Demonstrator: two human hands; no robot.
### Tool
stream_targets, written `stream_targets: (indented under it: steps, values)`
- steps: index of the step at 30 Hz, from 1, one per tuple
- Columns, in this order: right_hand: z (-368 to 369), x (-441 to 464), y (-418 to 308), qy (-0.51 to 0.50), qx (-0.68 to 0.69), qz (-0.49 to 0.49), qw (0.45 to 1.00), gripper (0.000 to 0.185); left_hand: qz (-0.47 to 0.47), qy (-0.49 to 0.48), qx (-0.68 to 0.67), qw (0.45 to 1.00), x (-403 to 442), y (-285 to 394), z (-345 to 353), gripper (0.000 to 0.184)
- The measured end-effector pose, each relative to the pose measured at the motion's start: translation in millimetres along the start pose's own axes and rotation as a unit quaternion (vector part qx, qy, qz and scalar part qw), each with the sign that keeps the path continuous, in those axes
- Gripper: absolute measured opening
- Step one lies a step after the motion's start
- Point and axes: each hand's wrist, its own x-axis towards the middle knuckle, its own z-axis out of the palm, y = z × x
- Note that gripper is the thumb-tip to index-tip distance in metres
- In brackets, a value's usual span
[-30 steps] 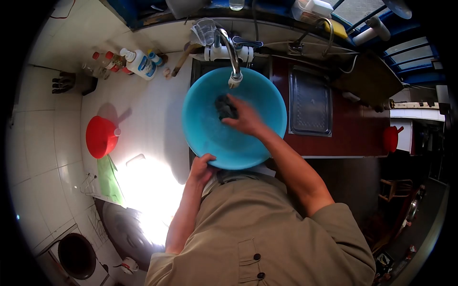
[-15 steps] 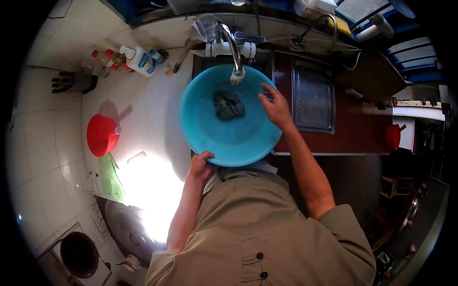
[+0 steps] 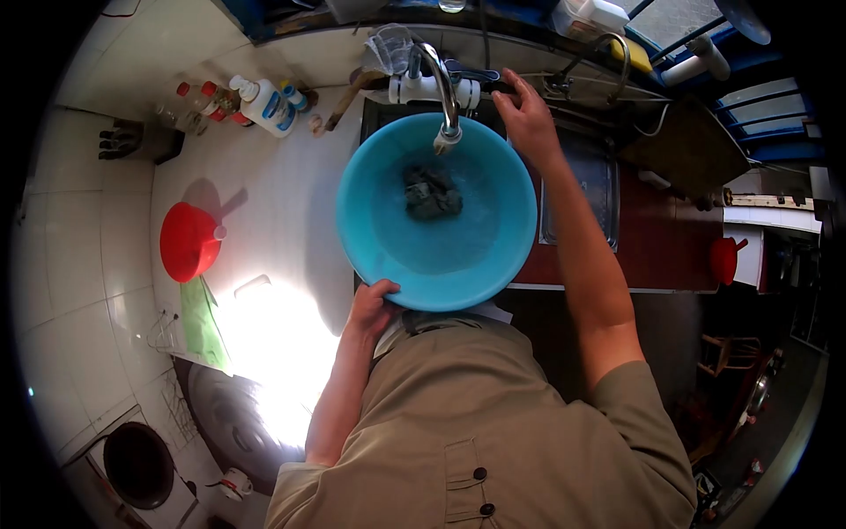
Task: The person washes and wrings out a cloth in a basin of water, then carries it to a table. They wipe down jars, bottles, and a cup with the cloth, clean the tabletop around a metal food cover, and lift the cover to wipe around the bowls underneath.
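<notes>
Basin (image 3: pixel 354 207), round smooth blue plastic, water (image 3: pixel 432 251) inside. Curved metal tap (image 3: pixel 452 110) ahead of my left hand (image 3: pixel 372 307), no stream visible to me. Right hand (image 3: pixel 527 123) beside it, fingers half-spread, holding nothing. Left hand curled onto the basin's near side. Dark crumpled cloth (image 3: pixel 432 193) lies between them in the water, likely soaked, not lifted out.

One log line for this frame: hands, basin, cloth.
left hand: holds blue basin at near rim | right hand: open, by faucet lever, contact unclear | dark cloth: bunched inside basin
</notes>
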Motion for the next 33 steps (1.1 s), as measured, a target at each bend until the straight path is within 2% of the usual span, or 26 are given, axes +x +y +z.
stream_targets:
  steps: [8, 9, 11, 33]
  values:
    - [7.4, 11.9, -2.2, -0.094, -0.016, 0.061, 0.994, 0.053, 0.017, -0.004, -0.012, 1.000, -3.6, 1.4, 5.6, 0.047]
    - [7.8, 12.7, -1.3, -0.094, -0.016, 0.060, 0.994, 0.053, 0.021, -0.009, -0.010, 1.000, -3.9, 2.1, 6.5, 0.047]
    - [9.4, 14.7, 0.8, -0.053, -0.063, -0.003, 0.997, 0.054, 0.019, -0.008, -0.003, 1.000, -5.5, 3.6, 7.5, 0.048]
    - [6.8, 27.1, 2.9, -0.074, -0.134, -0.005, 0.988, 0.054, 0.007, 0.011, 0.004, 1.000, -10.1, 3.7, 8.2, 0.047]
